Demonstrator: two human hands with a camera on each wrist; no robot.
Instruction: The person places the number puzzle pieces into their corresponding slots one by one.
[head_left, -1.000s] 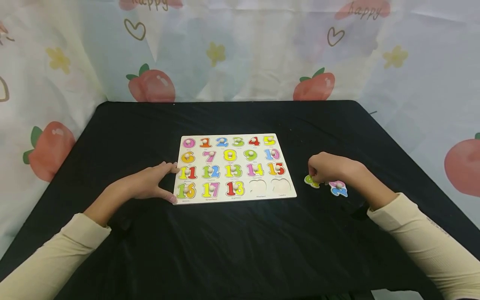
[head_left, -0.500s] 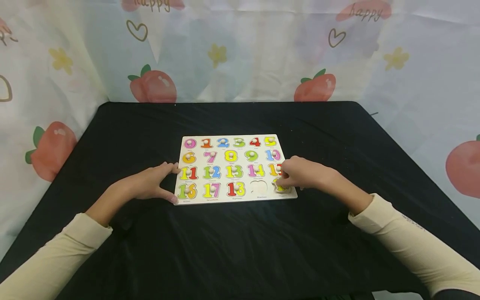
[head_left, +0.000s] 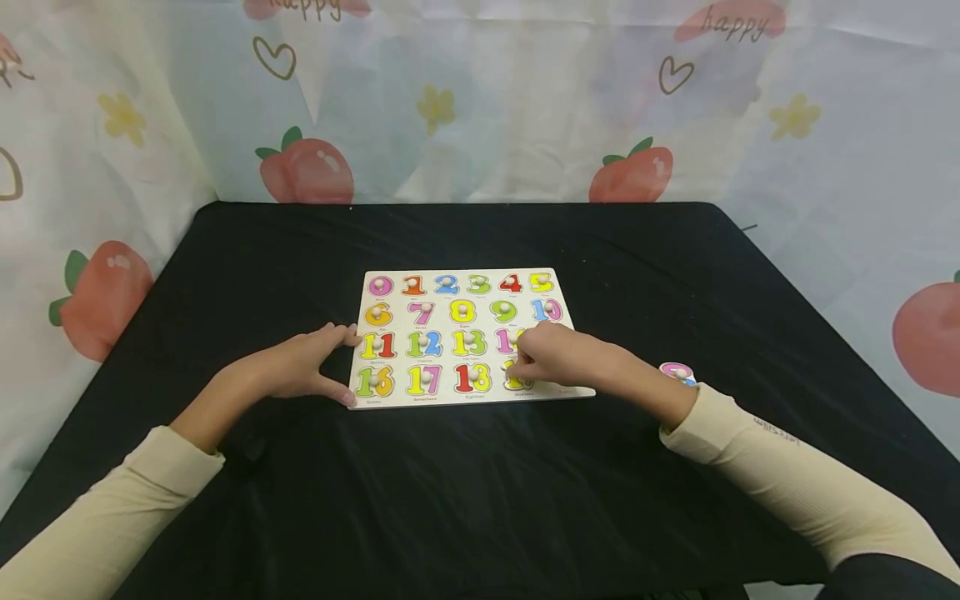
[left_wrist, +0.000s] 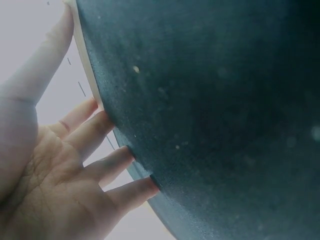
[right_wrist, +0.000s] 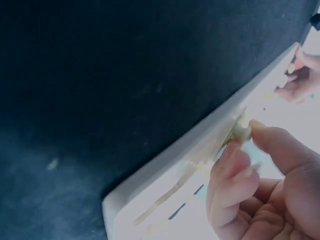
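Observation:
On the black table lies a wooden number puzzle board [head_left: 448, 328], with knobbed pieces in several rows. My right hand [head_left: 558, 354] is over its bottom row, pinching a yellow-green number piece by its knob [right_wrist: 242, 132] between thumb and forefinger. That number piece [head_left: 517, 383] is at the second slot from the right, partly hidden by my fingers; I cannot tell whether it is fully seated. My left hand [head_left: 307, 367] touches the board's left edge, thumb near the front corner and fingers extended, as the left wrist view also shows.
A pink-and-blue number piece [head_left: 677, 372] lies on the black cloth [head_left: 450, 500] right of the board, partly covered by my right forearm. A printed curtain [head_left: 510, 100] rises behind the table and along both sides.
My right hand has carried the yellow-green number piece leftward from the cloth, over the bottom row's last slot, to the slot beside it. The left hand stays at the board's edge.

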